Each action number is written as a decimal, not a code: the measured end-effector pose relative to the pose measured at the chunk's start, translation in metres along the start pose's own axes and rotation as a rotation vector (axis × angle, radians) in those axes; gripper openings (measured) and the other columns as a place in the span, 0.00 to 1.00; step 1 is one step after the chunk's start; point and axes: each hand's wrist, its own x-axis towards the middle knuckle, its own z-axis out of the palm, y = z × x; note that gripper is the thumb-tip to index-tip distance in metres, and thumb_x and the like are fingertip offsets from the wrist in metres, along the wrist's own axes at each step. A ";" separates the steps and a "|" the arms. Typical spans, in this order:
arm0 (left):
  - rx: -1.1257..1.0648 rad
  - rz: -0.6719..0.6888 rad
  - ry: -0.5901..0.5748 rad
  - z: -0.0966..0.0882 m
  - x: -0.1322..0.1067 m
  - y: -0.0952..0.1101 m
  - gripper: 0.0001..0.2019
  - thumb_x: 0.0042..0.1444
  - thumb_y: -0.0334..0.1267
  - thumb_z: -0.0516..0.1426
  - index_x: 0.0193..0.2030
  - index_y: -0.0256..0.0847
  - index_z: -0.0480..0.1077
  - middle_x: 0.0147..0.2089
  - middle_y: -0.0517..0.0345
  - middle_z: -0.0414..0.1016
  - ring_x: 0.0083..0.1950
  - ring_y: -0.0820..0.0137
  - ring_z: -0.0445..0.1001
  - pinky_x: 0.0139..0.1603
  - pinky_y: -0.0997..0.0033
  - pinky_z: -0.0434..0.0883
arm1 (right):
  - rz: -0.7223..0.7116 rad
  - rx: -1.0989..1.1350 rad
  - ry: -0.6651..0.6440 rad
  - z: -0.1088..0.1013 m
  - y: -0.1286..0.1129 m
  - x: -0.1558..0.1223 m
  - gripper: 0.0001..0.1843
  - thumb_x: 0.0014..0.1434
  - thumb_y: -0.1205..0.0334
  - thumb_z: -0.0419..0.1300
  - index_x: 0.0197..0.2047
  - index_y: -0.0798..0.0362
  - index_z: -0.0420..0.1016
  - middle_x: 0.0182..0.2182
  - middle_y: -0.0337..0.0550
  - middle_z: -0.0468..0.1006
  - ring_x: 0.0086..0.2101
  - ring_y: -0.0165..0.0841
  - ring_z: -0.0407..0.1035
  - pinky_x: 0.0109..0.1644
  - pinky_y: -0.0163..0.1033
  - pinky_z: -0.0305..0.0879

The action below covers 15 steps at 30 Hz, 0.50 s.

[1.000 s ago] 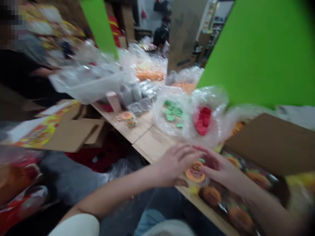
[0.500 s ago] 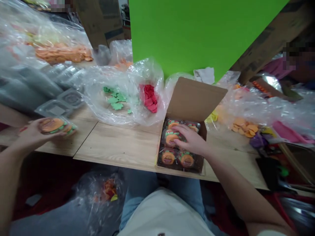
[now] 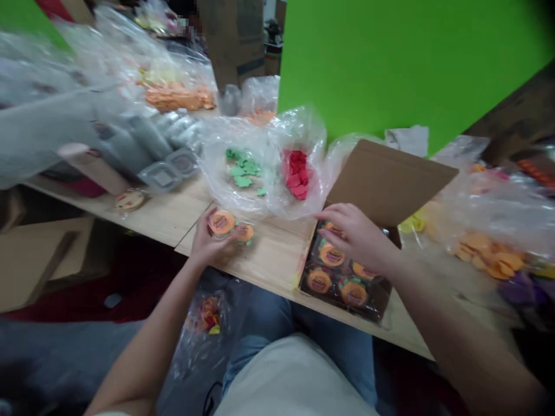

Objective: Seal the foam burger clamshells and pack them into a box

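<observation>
My left hand [image 3: 208,242] is closed around a clear pack of two orange toy burgers [image 3: 229,226], held just above the wooden table [image 3: 273,260]. My right hand [image 3: 358,234] rests with fingers spread flat on the packed burgers [image 3: 336,271] inside an open cardboard box [image 3: 390,182] at the table's front edge. The box flap stands up behind my right hand.
Clear bags of green pieces [image 3: 243,170] and red pieces [image 3: 297,173] lie behind my hands. Stacked grey plastic trays [image 3: 169,170] and a single burger [image 3: 129,200] sit at left. Bags of orange pieces [image 3: 489,254] lie at right. A green board [image 3: 390,63] stands behind.
My left hand has carried the burger pack rightward, toward the box. My right hand stays on the burgers in the box. The view has shifted left.
</observation>
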 end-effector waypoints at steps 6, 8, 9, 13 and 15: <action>-0.617 -0.364 0.171 -0.052 -0.038 0.007 0.30 0.46 0.58 0.56 0.54 0.50 0.58 0.52 0.52 0.68 0.46 0.67 0.73 0.42 0.68 0.72 | -0.086 -0.052 -0.524 0.082 -0.048 0.124 0.39 0.47 0.50 0.62 0.59 0.55 0.57 0.50 0.53 0.68 0.48 0.43 0.64 0.50 0.43 0.62; -0.746 -0.455 0.152 -0.063 -0.056 0.012 0.27 0.48 0.61 0.52 0.50 0.48 0.62 0.51 0.52 0.69 0.46 0.66 0.73 0.39 0.68 0.72 | 0.107 -0.078 -0.638 0.113 -0.065 0.148 0.43 0.42 0.44 0.63 0.57 0.57 0.59 0.49 0.55 0.69 0.46 0.44 0.67 0.46 0.43 0.65; -0.768 -0.482 0.164 -0.065 -0.064 0.015 0.25 0.49 0.59 0.54 0.49 0.47 0.63 0.50 0.52 0.69 0.46 0.66 0.72 0.39 0.69 0.72 | 0.168 -0.092 -0.655 0.127 -0.073 0.154 0.42 0.41 0.45 0.64 0.55 0.59 0.61 0.48 0.57 0.70 0.45 0.45 0.68 0.45 0.44 0.65; -0.700 -0.438 0.163 -0.057 -0.080 0.029 0.23 0.50 0.41 0.59 0.53 0.50 0.60 0.50 0.58 0.68 0.44 0.71 0.72 0.42 0.70 0.71 | 0.182 -0.113 -0.550 0.151 -0.098 0.140 0.40 0.42 0.53 0.63 0.56 0.61 0.58 0.51 0.61 0.67 0.48 0.47 0.65 0.47 0.46 0.64; -0.662 -0.384 0.077 -0.052 -0.080 0.039 0.29 0.51 0.39 0.59 0.58 0.52 0.53 0.51 0.57 0.67 0.46 0.69 0.72 0.45 0.66 0.71 | 0.138 -0.119 -0.432 0.141 -0.103 0.118 0.44 0.43 0.55 0.62 0.60 0.61 0.51 0.53 0.60 0.63 0.52 0.47 0.60 0.52 0.47 0.60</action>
